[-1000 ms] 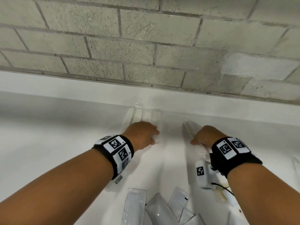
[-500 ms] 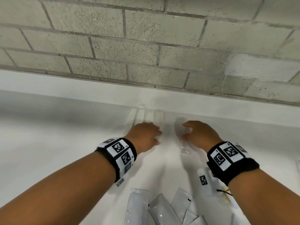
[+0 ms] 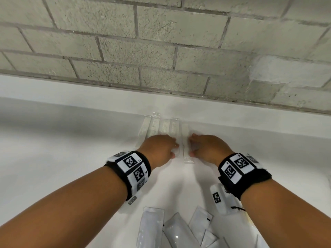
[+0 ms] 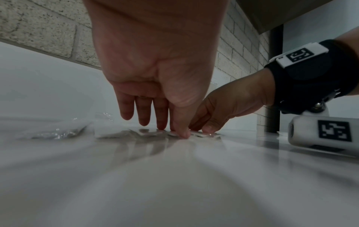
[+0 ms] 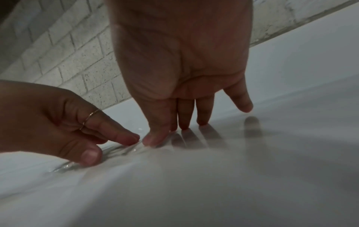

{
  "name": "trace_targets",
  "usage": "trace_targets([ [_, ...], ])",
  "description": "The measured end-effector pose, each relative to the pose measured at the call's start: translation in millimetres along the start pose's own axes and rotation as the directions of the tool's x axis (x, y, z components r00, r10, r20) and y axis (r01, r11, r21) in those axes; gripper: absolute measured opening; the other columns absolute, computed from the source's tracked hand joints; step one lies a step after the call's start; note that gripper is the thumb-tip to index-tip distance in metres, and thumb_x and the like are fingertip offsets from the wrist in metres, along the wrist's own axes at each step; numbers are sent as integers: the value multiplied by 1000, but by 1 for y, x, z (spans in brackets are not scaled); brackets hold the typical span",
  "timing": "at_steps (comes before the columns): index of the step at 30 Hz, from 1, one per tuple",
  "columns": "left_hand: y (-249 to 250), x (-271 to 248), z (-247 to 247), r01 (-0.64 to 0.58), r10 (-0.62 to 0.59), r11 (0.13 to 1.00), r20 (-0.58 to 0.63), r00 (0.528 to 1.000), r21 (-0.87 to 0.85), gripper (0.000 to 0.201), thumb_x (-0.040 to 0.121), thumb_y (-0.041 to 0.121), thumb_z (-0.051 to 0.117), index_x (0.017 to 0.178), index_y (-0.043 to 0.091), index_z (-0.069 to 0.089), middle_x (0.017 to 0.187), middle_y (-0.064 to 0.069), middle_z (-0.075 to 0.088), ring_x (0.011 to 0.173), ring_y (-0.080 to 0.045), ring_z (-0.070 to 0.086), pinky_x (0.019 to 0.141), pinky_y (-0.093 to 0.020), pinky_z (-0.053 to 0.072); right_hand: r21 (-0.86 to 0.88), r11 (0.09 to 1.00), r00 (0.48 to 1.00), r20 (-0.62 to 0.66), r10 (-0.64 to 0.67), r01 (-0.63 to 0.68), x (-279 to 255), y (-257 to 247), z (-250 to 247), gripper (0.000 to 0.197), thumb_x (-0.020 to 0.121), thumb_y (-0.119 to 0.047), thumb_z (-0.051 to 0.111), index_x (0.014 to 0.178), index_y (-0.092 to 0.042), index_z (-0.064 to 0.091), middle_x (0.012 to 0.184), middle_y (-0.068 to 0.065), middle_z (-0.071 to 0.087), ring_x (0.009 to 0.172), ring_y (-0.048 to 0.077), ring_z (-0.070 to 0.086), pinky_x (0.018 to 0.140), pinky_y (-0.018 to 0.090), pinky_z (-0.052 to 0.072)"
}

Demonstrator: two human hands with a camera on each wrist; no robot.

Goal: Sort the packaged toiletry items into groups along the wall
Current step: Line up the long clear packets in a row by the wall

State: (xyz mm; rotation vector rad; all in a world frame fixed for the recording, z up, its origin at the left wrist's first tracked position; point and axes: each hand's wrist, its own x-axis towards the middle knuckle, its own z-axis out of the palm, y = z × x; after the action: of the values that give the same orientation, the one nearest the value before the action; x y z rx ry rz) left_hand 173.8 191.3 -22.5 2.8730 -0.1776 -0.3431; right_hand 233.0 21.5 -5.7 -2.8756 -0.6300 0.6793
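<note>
Head view: white counter (image 3: 53,158) (block wall (image 3: 161,42))

My forearms are bare, with no sleeves. Each wrist carries a black fabric band (image 3: 258,181) faced with white tiles printed with black square codes. Below the right band hangs a white camera block (image 3: 219,197) bearing one more code and a thin black cable. My left hand (image 5: 58,122) wears a thin gold ring (image 5: 88,119).
</note>
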Motion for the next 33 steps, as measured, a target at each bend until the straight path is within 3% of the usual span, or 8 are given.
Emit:
trace_targets([
  [4,0,2,-2,16,-16,1000,2,1000,-21,44,94,32,55,137,30,48,149,9,40,138,-16,35,110,-29,29,-72,997,999,-50,14,-18,3,-8,0,57,88,-38,61,140,-24,45,140,0,52,127,25,50,104,36,41],
  [14,-5,4,3,21,-21,998,-8,1000,-53,45,92,33,57,136,29,50,148,9,42,138,-16,36,111,-28,29,-132,991,1000,5,-2,3,-2,-11,-5,56,93,-37,53,145,-23,38,150,1,40,133,28,43,108,41,37],
  [18,-8,0,-3,16,-18,999,-69,997,-32,46,99,33,44,143,25,40,156,6,28,145,-14,24,116,-32,23,-174,984,1000,9,-25,26,-1,-11,-5,58,95,-38,50,148,-23,33,155,-3,33,134,27,41,109,40,36],
  [21,-20,-1,-7,47,-46,999,-27,999,21,44,99,30,42,143,23,41,156,5,30,144,-17,26,114,-36,28,-168,985,1000,8,-29,30,1,-10,-4,62,94,-38,51,150,-24,28,158,-7,27,136,26,39,110,37,35],
  [25,-27,-1,-3,91,-93,995,41,995,37,48,97,32,46,144,26,38,156,8,29,143,-17,28,114,-33,28,-146,989,999,-20,-26,23,-1,-11,-3,60,93,-39,52,148,-25,32,149,-1,43,132,26,44,106,35,38],
  [30,-28,-2,-2,95,-95,995,20,995,24,49,98,31,46,145,25,37,157,7,27,144,-16,25,116,-34,25,-157,987,999,-40,-34,27,-2,-13,-1,55,93,-40,51,144,-24,39,145,-2,48,130,26,47,105,37,40],
  [33,-28,-6,-5,123,-123,992,-7,992,31,49,100,28,39,147,18,32,158,0,24,145,-19,23,115,-36,26,-151,988,999,-31,-23,18,-3,-12,-1,55,93,-40,52,143,-22,41,142,0,50,128,27,48,104,38,40],
])
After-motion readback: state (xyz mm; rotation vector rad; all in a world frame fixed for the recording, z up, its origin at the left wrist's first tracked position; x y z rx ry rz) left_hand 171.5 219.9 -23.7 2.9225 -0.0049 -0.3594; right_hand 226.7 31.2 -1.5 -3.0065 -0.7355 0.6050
